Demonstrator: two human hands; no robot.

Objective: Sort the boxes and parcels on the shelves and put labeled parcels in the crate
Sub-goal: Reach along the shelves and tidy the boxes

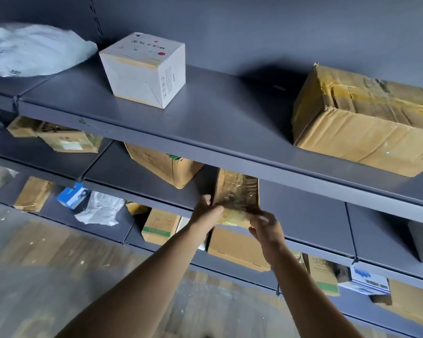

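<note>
A small brown cardboard parcel (237, 193) wrapped in clear tape sits on the second grey shelf (303, 211), its near end over the front edge. My left hand (205, 215) grips its left near corner, fingers up its side. My right hand (266, 228) holds its right near corner from below. No crate is in view.
The top shelf (217, 123) carries a white box (144, 69), a large taped brown box (364, 123) and a white plastic bag (32, 50). Another brown box (166, 164) stands left of the parcel. Lower shelves hold several cartons, a white bag (100, 211) and a blue box (72, 195).
</note>
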